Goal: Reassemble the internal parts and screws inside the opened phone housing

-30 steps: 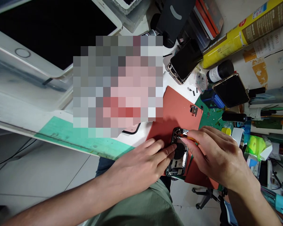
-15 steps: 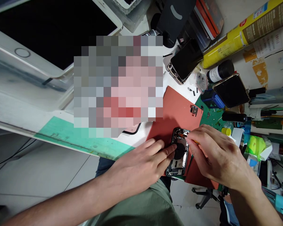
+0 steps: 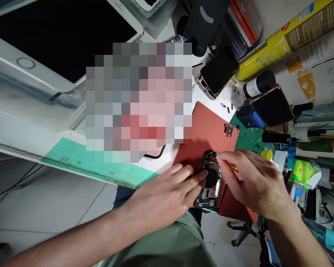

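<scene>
An opened smartphone housing (image 3: 212,193) lies on the reddish-brown mat (image 3: 208,122), its inner parts and a round black patch showing. Along its left edge rest the fingers of my left hand (image 3: 180,189), steadying it with a fingertip over the inside. My right hand (image 3: 256,181) is closed in a pinch above the housing's upper right end. Between its fingers is a slim orange-yellow tool (image 3: 232,167); its tip is too small to make out. A small camera module (image 3: 228,129) lies on the mat beyond the housing.
A phone with a lifted black screen (image 3: 218,70) lies behind the mat. Another phone (image 3: 272,107) leans at the right, near a black bottle (image 3: 260,83) and a yellow can (image 3: 289,37). A large white device (image 3: 55,37) fills the upper left. A pixelated area hides part of the bench.
My right hand has shifted slightly left and turned a little, showing more of the orange-yellow tool. The left hand and the housing have stayed in place.
</scene>
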A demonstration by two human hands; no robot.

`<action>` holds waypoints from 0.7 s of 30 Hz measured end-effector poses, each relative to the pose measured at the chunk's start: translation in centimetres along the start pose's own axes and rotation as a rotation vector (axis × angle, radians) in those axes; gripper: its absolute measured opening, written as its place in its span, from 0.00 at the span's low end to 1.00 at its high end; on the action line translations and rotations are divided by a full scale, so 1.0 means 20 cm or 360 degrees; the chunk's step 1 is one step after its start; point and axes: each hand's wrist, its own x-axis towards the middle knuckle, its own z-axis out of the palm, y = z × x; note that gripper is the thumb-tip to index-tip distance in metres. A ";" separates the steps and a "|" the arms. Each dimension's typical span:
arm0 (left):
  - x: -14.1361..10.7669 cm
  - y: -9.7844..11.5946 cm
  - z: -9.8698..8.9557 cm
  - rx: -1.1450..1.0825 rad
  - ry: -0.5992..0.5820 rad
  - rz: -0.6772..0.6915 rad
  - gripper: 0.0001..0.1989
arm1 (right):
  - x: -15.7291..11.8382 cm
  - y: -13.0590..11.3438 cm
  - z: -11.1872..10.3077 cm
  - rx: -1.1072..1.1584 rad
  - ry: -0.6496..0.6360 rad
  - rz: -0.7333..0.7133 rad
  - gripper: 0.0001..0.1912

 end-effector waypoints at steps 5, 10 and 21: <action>0.00 0.00 0.00 0.0009 -0.0006 0.0008 0.20 | 0.00 -0.01 0.02 -0.0067 0.0086 0.0055 0.06; 0.00 0.00 -0.01 0.0016 -0.0006 0.0003 0.19 | 0.00 -0.02 0.03 -0.0089 0.0104 0.0069 0.06; 0.00 0.00 0.01 0.0020 -0.0011 0.0002 0.18 | 0.00 -0.03 0.03 -0.0115 0.0100 0.0111 0.05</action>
